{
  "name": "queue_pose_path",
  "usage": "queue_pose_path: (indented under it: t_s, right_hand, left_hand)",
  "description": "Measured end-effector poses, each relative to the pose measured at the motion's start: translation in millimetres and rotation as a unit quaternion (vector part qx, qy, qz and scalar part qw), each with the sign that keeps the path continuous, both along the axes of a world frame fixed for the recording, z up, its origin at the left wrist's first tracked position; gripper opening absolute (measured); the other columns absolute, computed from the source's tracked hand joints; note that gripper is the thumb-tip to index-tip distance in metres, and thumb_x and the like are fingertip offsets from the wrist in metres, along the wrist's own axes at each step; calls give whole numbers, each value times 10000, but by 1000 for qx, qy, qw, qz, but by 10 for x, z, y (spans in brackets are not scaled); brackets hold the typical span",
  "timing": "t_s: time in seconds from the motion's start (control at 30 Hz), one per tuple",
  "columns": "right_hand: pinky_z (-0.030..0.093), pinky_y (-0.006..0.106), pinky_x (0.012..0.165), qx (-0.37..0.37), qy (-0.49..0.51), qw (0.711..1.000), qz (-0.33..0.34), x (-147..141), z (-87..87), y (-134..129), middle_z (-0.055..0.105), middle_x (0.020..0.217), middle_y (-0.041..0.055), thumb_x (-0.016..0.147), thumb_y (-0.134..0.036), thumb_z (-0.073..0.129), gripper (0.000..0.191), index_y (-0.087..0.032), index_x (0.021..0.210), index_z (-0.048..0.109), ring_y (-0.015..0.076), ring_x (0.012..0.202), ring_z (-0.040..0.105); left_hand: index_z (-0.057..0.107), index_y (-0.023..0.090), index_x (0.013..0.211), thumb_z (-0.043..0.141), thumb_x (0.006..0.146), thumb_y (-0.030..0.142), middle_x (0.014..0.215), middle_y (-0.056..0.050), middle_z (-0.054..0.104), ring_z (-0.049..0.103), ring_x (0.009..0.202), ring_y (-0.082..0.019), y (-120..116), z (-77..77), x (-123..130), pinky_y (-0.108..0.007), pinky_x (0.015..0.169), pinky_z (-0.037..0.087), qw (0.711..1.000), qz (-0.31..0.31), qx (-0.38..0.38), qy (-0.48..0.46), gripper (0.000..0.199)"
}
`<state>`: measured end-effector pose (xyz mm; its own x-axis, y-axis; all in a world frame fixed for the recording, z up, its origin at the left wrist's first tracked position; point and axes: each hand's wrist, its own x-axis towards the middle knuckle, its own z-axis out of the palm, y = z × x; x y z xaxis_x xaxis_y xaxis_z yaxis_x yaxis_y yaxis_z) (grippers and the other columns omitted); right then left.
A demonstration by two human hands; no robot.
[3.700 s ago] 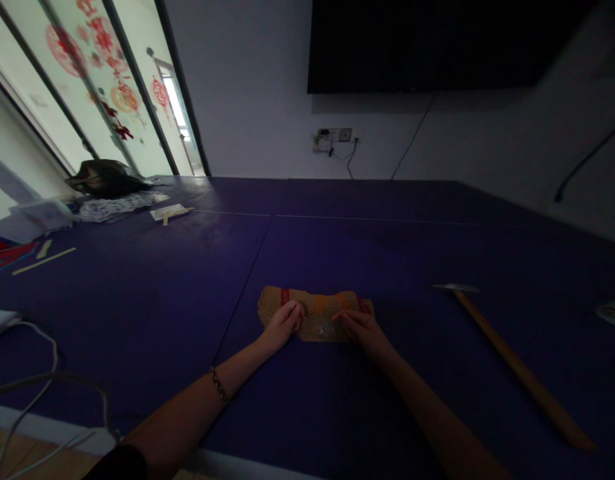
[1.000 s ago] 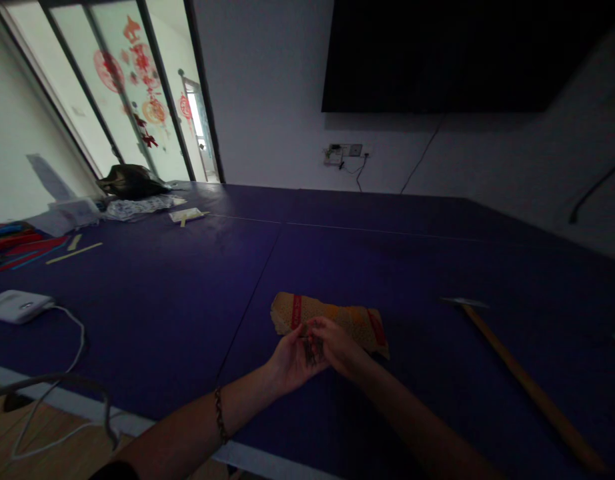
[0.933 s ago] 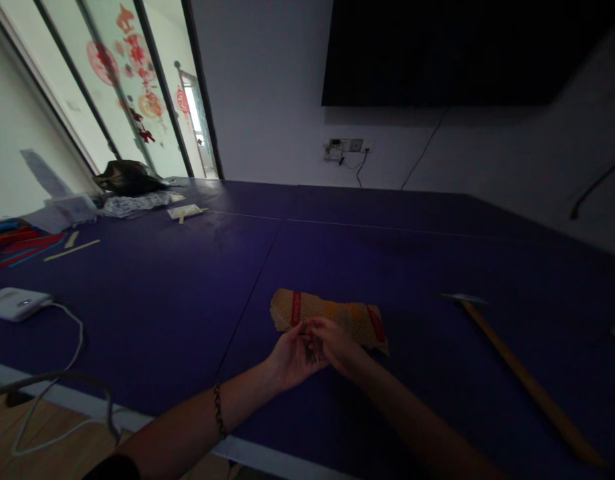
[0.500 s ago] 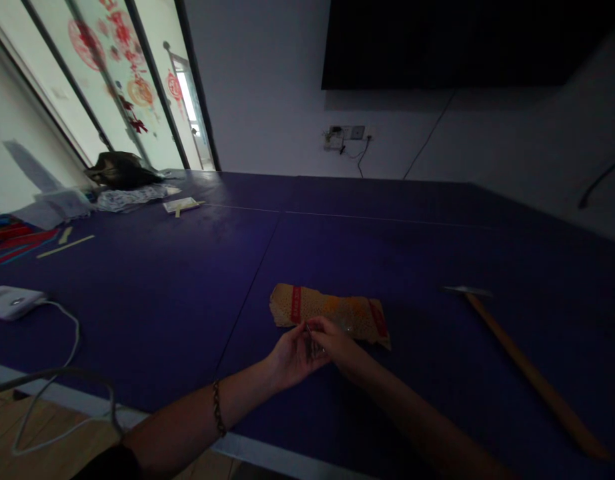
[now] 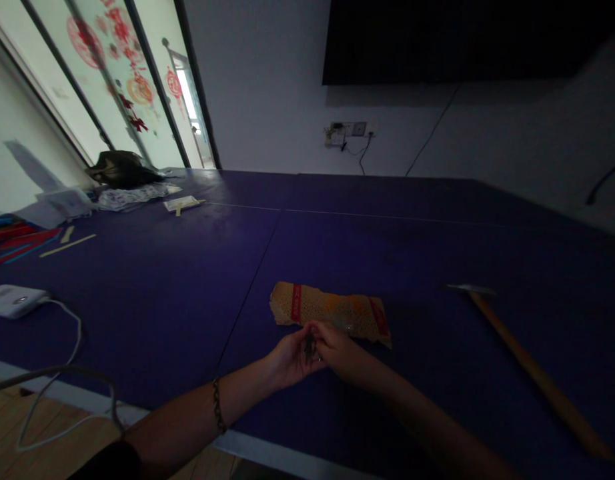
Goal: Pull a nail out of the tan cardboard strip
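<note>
My left hand (image 5: 289, 360) is cupped, palm up, around a small dark metallic object (image 5: 310, 348) too small to identify. My right hand (image 5: 340, 350) meets it from the right, its fingers closed on the top of the same object. Both hands are over the purple table (image 5: 177, 320), close to its front edge. Just behind them lies a tan paper packet (image 5: 315, 305) with red bands and an orange patch; the right hand overlaps its lower edge.
A hammer (image 5: 532, 370) with a wooden handle lies at the right. At the left are a white device (image 5: 12, 301) with a cable, red and blue strips (image 5: 22, 241), crumpled plastic (image 5: 130, 198) and a black bag (image 5: 121, 169).
The hands stay together, with the right fingers slightly lower and shifted. The small object shows darker between them. The view has tilted slightly.
</note>
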<state>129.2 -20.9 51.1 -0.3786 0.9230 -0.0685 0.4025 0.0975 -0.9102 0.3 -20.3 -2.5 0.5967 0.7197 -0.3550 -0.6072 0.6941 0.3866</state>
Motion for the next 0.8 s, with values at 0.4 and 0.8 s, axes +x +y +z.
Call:
queue_pose_path:
  t_s: [0.4, 0.8]
  right_hand:
    - [319, 434, 1001, -1, -32, 999, -1, 10, 52, -42, 572, 1085, 138, 644, -49, 415, 433, -154, 1045, 542, 251, 1078, 506]
    - [368, 444, 975, -63, 2, 998, -7, 122, 195, 23, 629, 1137, 137, 700, -190, 462, 412, -156, 1098, 560, 257, 1097, 553]
  left_hand:
    - [587, 73, 850, 375, 943, 191, 710, -65, 657, 655, 616, -132, -22, 67, 25, -237, 626, 508, 999, 21, -42, 1, 260]
    - [588, 68, 872, 413, 894, 95, 801, -99, 669, 674, 710, -157, -54, 162, 13, -280, 755, 516, 1000, 30, -3, -9, 178]
